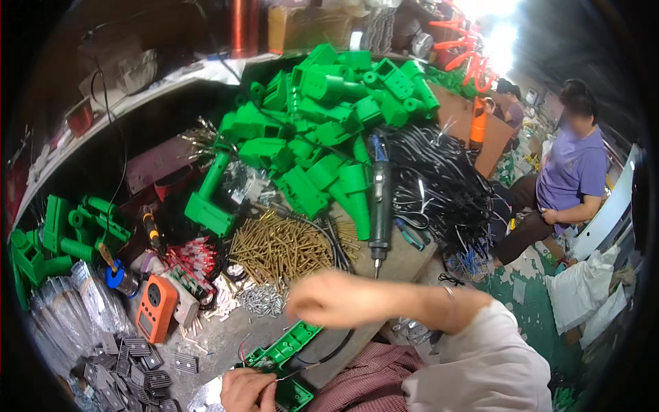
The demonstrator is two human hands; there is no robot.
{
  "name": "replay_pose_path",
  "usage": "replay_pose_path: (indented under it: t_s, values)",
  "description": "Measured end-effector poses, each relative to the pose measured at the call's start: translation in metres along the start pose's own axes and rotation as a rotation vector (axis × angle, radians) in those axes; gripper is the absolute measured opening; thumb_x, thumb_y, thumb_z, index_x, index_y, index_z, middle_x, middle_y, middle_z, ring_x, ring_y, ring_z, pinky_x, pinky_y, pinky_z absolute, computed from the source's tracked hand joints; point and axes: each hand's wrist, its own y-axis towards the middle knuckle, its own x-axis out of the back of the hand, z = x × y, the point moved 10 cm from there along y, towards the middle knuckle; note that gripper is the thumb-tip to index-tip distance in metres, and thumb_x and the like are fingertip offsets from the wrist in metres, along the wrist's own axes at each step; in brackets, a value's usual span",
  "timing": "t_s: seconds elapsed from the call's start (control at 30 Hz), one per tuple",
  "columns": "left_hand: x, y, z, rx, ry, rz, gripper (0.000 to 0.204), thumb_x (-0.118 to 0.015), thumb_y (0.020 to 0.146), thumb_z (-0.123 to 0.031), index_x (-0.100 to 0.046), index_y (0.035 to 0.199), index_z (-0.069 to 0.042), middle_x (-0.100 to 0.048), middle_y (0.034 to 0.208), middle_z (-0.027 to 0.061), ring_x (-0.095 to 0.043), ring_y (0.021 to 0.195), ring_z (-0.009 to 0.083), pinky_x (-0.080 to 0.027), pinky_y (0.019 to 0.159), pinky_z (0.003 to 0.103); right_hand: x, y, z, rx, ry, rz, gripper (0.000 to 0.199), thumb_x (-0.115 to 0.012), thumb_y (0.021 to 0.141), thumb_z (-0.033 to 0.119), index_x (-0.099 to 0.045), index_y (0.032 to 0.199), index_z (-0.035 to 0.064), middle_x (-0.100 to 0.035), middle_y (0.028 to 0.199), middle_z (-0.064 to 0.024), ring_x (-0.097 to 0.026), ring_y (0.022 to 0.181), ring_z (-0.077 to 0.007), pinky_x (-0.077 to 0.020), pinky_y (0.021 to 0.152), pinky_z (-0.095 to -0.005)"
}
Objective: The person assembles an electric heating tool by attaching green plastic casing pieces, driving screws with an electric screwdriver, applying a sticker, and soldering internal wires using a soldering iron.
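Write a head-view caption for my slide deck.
Right hand reaches toward brass-coloured screws; left hand holds green plastic housing.

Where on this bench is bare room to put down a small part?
One bare grey patch lies between the orange meter, the silver screws and the green housing. Farther back, green parts, brass screws and black cables crowd everything.
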Motion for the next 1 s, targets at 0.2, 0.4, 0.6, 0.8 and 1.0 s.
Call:
replay_pose_path:
  t_s: [0.2, 0.4, 0.6, 0.8, 1.0]
  values:
    - [0.000, 0.000, -0.006, 0.029, 0.042, 0.024, 0.012, -0.070, 0.075, 0.007, -0.067, 0.083, -0.001, -0.067, 0.084, 0.0133, -0.063, 0.083, 0.0310, -0.049, 0.078, 0.039, -0.072, -0.059, 0.036, 0.182, -0.067, -0.123, 0.019, -0.067, 0.085, 0.022, -0.063, 0.096, 0.0067, -0.053, 0.099, -0.0079, -0.054, 0.099, -0.0283, -0.0495, 0.077, -0.0392]
    - [0.004, -0.006, 0.000, 0.063, 0.201, 0.112, 0.015, -0.066, 0.077, 0.007, -0.069, 0.088, -0.003, -0.067, 0.084, 0.0135, -0.060, 0.081, 0.0299, -0.047, 0.079, 0.038, -0.083, -0.037, 0.025, -0.018, 0.446, 0.022, 0.020, -0.068, 0.087, 0.018, -0.060, 0.095, 0.0014, -0.064, 0.084, -0.0124, -0.065, 0.077, -0.0289, -0.0493, 0.067, -0.0396]
    - [0.001, -0.008, -0.002, 0.037, 0.201, 0.076, 0.013, -0.077, 0.071, -0.010, -0.070, 0.081, -0.007, -0.065, 0.077, 0.0056, -0.058, 0.077, 0.0259, -0.046, 0.071, 0.036, -0.064, -0.049, 0.012, -0.003, 0.293, 0.035, 0.023, -0.071, 0.086, 0.019, -0.063, 0.088, -0.0018, -0.063, 0.080, -0.0127, -0.065, 0.074, -0.0247, -0.0524, 0.069, -0.0348]
    - [-0.010, 0.001, 0.002, -0.004, 0.111, 0.121, 0.011, -0.075, 0.072, -0.006, -0.069, 0.080, -0.005, -0.063, 0.077, 0.0071, -0.055, 0.075, 0.0280, -0.046, 0.070, 0.037, -0.101, -0.037, 0.007, -0.403, 0.778, 0.241, 0.016, -0.073, 0.085, 0.012, -0.067, 0.089, -0.0018, -0.067, 0.079, -0.0053, -0.061, 0.075, -0.0075, -0.0498, 0.065, -0.0258]
    - [0.006, -0.007, 0.014, 0.116, 0.067, 0.013, 0.018, -0.074, 0.076, -0.004, -0.067, 0.093, -0.005, -0.065, 0.081, 0.0085, -0.058, 0.076, 0.0287, -0.048, 0.068, 0.038, -0.068, -0.026, 0.004, -0.299, 0.633, 0.005, 0.014, -0.076, 0.083, 0.006, -0.065, 0.086, -0.0030, -0.049, 0.073, 0.0003, -0.046, 0.067, -0.0056, -0.0401, 0.061, -0.0216]
